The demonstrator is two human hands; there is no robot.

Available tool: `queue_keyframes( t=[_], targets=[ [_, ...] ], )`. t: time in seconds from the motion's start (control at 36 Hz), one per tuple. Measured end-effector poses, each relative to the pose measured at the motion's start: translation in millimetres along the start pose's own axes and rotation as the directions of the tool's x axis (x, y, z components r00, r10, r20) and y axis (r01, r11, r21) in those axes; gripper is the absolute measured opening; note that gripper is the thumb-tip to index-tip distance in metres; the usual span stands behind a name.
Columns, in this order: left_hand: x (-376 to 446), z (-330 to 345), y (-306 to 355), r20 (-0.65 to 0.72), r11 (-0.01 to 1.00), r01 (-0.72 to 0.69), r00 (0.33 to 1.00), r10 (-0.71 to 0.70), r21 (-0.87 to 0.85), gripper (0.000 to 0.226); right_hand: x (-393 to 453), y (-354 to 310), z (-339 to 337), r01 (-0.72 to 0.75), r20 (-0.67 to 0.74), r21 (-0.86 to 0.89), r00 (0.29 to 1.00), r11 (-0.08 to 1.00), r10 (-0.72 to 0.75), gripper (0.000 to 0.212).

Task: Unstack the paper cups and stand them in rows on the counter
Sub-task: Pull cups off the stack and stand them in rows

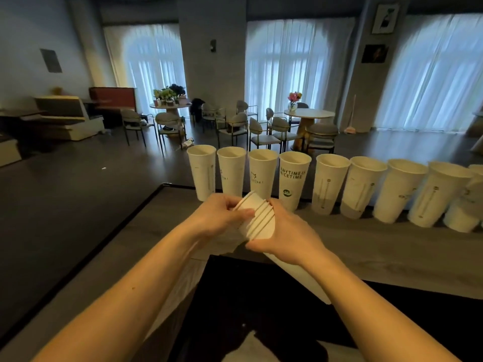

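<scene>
Both hands are held over the grey counter [379, 246], closed round a tilted stack of nested paper cups [258, 220]. The left hand [222, 215] is curled round the rim end, thumb and fingers pinching the outermost cup at its lip. The right hand [290, 231] is wrapped round the stack's body just below the bunched rims; the stack's base end is seen projecting past the right wrist toward the near counter edge.

A row of upright white paper cups [330, 182] is set along the counter's far edge, rims nearly touching, running from centre to the right frame border. One cup in it, the printed cup [292, 180], is marked "ANYTIME IS NICETIME". At far right a further cup [462, 215] is seen in front of the row, partly cut off.

Bare counter surface is noted between the row and the hands, and to the left of the row as far as the counter's left corner. A dark recessed area [261, 296] is noted below the near edge.

Beyond the counter: café tables and chairs [261, 131], curtained windows [298, 66].
</scene>
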State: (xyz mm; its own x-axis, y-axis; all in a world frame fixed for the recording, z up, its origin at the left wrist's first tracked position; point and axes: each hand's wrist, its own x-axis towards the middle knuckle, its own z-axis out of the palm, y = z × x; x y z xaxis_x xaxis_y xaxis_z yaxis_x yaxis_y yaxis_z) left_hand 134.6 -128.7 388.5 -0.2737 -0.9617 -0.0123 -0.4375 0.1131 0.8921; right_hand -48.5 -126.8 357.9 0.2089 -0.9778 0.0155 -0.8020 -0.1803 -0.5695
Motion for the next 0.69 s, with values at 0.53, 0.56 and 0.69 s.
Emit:
queue_keyframes(
  t=[0.53, 0.56, 0.69],
  targets=[
    [60.8, -84.7, -44.6, -0.282, 0.47, 0.068, 0.872, 0.4, 0.88, 0.011, 3.9, -8.2, -4.6, -0.147, -0.014, -0.082, 0.989, 0.986, 0.146, 0.109],
    [64.4, -86.9, -45.9, -0.269, 0.451, 0.067, 0.875, 0.402, 0.89, 0.011, 4.6, -9.1, -4.7, -0.14, -0.014, -0.077, 0.99, 0.987, 0.139, 0.109],
    [81.7, -97.4, -53.5, -0.254, 0.428, 0.068, 0.883, 0.395, 0.901, 0.014, 10.5, -11.9, -3.5, -0.093, -0.034, -0.032, 0.995, 0.995, 0.092, 0.106]
  ],
)
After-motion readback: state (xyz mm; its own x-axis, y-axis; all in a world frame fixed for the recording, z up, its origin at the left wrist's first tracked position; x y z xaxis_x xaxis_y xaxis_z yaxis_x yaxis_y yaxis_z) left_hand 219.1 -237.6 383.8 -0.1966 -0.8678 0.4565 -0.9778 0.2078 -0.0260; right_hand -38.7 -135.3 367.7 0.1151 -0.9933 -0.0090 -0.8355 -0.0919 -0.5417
